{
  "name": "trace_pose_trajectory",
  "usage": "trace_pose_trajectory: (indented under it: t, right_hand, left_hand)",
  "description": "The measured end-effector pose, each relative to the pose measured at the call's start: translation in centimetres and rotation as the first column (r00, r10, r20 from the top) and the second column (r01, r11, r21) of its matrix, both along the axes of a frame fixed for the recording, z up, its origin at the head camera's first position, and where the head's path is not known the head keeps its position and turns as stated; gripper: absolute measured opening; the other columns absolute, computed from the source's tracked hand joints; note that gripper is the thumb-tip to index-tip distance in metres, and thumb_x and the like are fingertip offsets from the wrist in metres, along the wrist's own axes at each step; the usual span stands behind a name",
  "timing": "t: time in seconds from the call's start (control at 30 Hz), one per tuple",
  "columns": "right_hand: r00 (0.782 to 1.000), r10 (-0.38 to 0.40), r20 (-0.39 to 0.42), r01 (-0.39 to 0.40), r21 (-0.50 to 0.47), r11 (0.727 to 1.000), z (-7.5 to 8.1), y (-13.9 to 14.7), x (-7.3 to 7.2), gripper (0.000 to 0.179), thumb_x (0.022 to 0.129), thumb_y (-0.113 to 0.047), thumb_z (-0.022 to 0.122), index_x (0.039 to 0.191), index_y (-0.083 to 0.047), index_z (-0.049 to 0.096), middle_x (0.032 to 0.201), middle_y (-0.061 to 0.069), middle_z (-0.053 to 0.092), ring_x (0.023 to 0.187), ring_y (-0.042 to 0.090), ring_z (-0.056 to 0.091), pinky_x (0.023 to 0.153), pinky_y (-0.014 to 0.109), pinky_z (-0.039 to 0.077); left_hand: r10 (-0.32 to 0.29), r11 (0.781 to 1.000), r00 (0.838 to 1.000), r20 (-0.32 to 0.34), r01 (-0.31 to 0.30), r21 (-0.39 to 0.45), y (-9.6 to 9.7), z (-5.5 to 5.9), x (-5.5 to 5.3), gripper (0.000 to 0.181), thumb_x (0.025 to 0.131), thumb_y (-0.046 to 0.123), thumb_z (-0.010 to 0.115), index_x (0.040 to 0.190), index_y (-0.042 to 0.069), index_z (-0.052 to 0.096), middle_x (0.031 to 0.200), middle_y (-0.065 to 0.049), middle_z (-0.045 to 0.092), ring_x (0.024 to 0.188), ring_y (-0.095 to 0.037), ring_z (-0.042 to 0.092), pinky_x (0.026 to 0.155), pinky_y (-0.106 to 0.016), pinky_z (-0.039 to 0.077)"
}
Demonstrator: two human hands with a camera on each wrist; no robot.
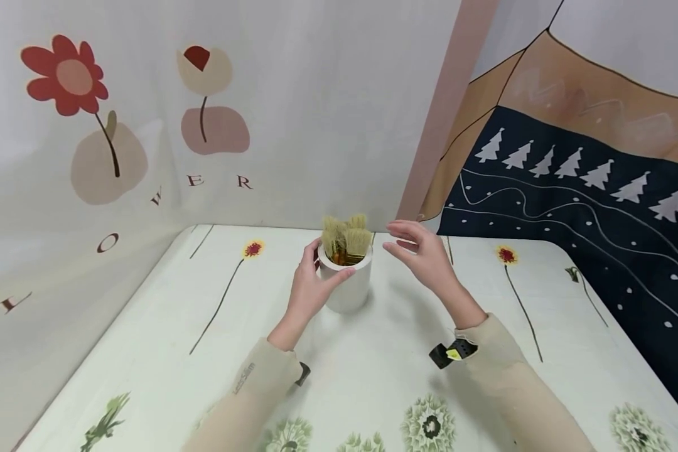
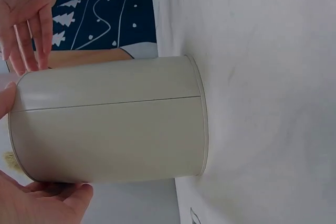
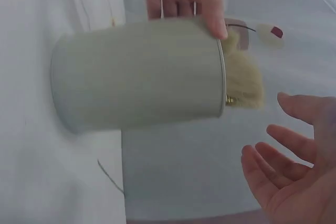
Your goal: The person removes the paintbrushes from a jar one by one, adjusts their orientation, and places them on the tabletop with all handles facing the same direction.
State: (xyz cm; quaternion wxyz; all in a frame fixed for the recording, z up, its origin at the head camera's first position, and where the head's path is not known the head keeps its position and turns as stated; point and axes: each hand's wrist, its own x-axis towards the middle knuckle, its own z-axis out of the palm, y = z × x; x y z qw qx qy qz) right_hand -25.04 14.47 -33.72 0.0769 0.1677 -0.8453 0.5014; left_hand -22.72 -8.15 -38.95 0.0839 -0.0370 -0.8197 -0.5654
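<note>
A white cylindrical holder [image 1: 348, 294] stands upright on the table, a seam running along its side in the left wrist view. Out of its top rise several brushes [image 1: 357, 242] with pale bristles up and gold-coloured ferrules; their handles are hidden inside. My left hand [image 1: 311, 285] grips the holder near its rim, thumb across the near side and fingers round the left. To the right of the brushes my right hand [image 1: 424, 254] hovers with loosely bent fingers apart, holding nothing. In the right wrist view a gap shows between this hand and the bristles [image 3: 247, 80].
The white table cover [image 1: 373, 358] is printed with flowers and stems. Behind it hangs a pale curtain [image 1: 316, 113] with printed flowers and letters. At the right hangs a dark blue cloth [image 1: 548, 207] with white trees. A black strap device [image 1: 452, 353] sits at the right wrist.
</note>
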Motion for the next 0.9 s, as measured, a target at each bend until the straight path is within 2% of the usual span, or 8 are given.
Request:
trace_pose_trajectory:
  t: [0.27,0.47,0.63,0.8,0.9]
  right_hand:
    - [0.997,0.031,0.064,-0.025,-0.093,0.995,-0.1,-2.1,-0.9,0.043,0.095,-0.017,0.068,0.135,-0.004,0.059,0.137,0.016,0.060,0.124,0.031,0.062,0.104,0.044,0.052]
    - [0.996,0.029,0.084,-0.023,-0.075,0.997,-0.2,-2.7,-1.4,0.042,0.094,-0.016,0.069,0.134,-0.005,0.060,0.127,0.017,0.065,0.118,0.032,0.064,0.101,0.045,0.054]
    - [0.999,-0.021,0.026,0.020,0.026,0.999,-0.7,-3.8,-1.3,0.037,0.091,-0.014,0.072,0.126,-0.003,0.063,0.116,0.017,0.067,0.113,0.030,0.065,0.100,0.040,0.055]
    - [0.994,-0.056,-0.093,0.072,0.178,0.981,-1.0,-4.6,-1.1,0.025,0.090,-0.017,0.075,0.109,-0.004,0.067,0.104,0.014,0.070,0.105,0.028,0.068,0.095,0.039,0.057]
    - [0.989,-0.068,-0.133,0.094,0.201,0.975,-1.2,-4.6,-1.0,0.019,0.090,-0.016,0.074,0.103,-0.004,0.067,0.099,0.013,0.071,0.100,0.028,0.069,0.092,0.040,0.058]
  left_hand:
    - [-0.048,0.996,0.999,0.001,0.048,0.076,-0.3,0.3,-1.1,0.091,0.085,0.030,0.080,0.153,0.009,0.023,0.159,-0.011,0.033,0.149,-0.027,0.032,0.123,-0.048,0.029]
    - [-0.080,0.992,0.996,0.045,0.075,0.101,-0.2,0.7,-1.7,0.091,0.085,0.032,0.079,0.152,0.012,0.020,0.158,-0.011,0.030,0.148,-0.028,0.032,0.123,-0.047,0.028]
    - [-0.110,0.990,0.992,0.069,0.103,0.095,-0.6,0.7,-2.1,0.091,0.086,0.033,0.078,0.152,0.014,0.018,0.158,-0.012,0.030,0.148,-0.026,0.031,0.123,-0.048,0.028]
    - [-0.120,0.988,0.990,0.074,0.112,0.108,-0.8,0.4,-2.2,0.091,0.086,0.032,0.078,0.151,0.014,0.018,0.157,-0.012,0.031,0.147,-0.026,0.031,0.122,-0.049,0.029]
    - [-0.123,0.986,0.989,0.076,0.113,0.123,-0.6,0.1,-2.2,0.091,0.085,0.030,0.078,0.151,0.014,0.018,0.156,-0.013,0.031,0.147,-0.027,0.031,0.122,-0.050,0.029]
